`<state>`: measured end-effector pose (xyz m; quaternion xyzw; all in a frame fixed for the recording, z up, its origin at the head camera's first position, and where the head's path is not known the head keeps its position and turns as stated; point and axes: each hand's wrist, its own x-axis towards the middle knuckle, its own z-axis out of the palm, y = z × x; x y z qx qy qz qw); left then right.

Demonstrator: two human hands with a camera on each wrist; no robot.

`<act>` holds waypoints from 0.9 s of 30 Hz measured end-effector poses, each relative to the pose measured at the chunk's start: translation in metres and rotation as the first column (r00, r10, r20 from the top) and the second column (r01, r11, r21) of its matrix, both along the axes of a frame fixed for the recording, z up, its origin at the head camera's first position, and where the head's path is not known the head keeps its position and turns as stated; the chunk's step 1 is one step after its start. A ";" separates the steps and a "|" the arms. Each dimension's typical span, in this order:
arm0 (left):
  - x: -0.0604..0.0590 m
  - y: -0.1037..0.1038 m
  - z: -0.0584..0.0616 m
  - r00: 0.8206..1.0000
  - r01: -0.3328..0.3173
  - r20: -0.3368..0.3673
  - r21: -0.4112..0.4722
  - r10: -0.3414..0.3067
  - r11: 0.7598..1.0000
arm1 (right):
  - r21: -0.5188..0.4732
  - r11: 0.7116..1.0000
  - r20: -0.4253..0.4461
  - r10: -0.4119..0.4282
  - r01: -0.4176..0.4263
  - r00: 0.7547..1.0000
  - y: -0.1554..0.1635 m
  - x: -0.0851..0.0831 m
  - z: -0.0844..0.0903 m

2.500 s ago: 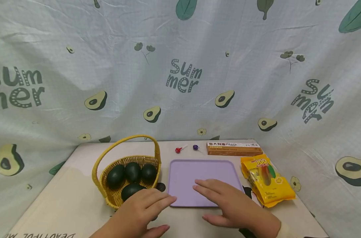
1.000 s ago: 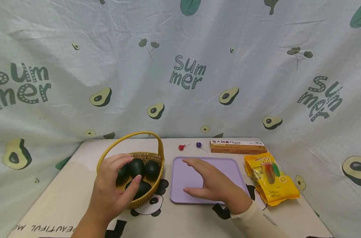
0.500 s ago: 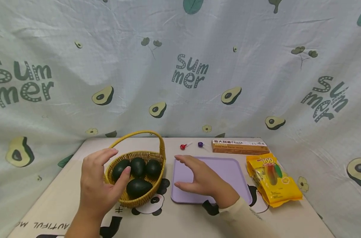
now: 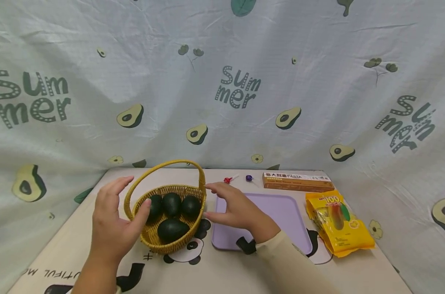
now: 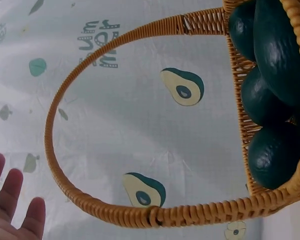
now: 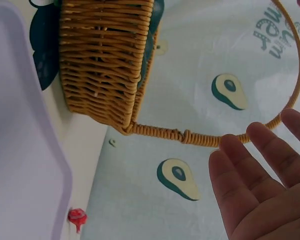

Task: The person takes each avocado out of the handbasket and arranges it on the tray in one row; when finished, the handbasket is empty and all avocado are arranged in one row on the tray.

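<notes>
A yellow wicker basket [image 4: 169, 247] with a tall arched handle [image 4: 167, 164] stands on the left half of the table. Inside lie several dark green avocados [image 4: 172, 230]. My left hand [image 4: 112, 224] is held at the basket's left side, fingers spread and thumb overlapping the rim in the head view. On the other side my right hand [image 4: 233, 206] reaches in over the purple tray [image 4: 277, 212], fingertips right at the basket's handle base. Both hands hold nothing. In the right wrist view the fingers [image 6: 265, 165] overlap the handle; in the left wrist view the fingers [image 5: 9, 192] are apart from it.
A red lollipop [image 4: 227, 180] and a purple lollipop [image 4: 249, 178] lie at the back beside a pasta box [image 4: 297, 182]. A yellow mango snack bag [image 4: 339, 224] lies right of the tray. A printed cloth [image 4: 237, 134] hangs behind the table.
Both hands rose from the table's front. My left hand passed across the basket to its left side, and my right hand moved left from the tray towards the basket. The basket stays put.
</notes>
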<state>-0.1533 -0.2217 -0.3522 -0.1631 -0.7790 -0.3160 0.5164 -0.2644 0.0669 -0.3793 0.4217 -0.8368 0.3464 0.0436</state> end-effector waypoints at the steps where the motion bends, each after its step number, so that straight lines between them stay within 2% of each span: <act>1: 0.000 -0.002 -0.001 1.000 0.006 0.016 0.013 -0.006 1.000 | -0.001 1.000 0.006 0.009 -0.009 1.000 -0.003 -0.002 0.000; 5: 0.001 -0.011 -0.006 0.995 -0.003 0.097 0.058 -0.003 0.998 | -0.005 0.999 0.011 0.033 -0.033 0.999 -0.012 -0.008 0.001; 10: 0.002 -0.019 -0.011 0.983 -0.072 0.175 0.069 0.059 0.995 | 0.005 1.000 0.048 0.029 -0.029 0.998 -0.025 -0.014 0.001; 12: 0.002 -0.022 -0.014 0.970 -0.106 0.228 0.070 0.088 0.992 | 0.020 0.999 0.066 0.024 -0.025 0.998 -0.030 -0.016 0.000; 18: 0.003 -0.025 -0.019 0.927 -0.155 0.359 0.103 0.109 0.982 | 0.062 0.997 0.090 0.028 -0.033 0.996 -0.043 -0.021 0.005; 23: 0.002 -0.028 -0.025 0.910 -0.169 0.401 0.120 0.108 0.978 | 0.109 0.994 0.122 -0.005 -0.009 0.993 -0.053 -0.031 0.008; 27: 0.001 -0.031 -0.029 0.906 -0.173 0.408 0.123 0.109 0.977 | 0.131 0.991 0.160 -0.030 0.009 0.987 -0.060 -0.038 0.006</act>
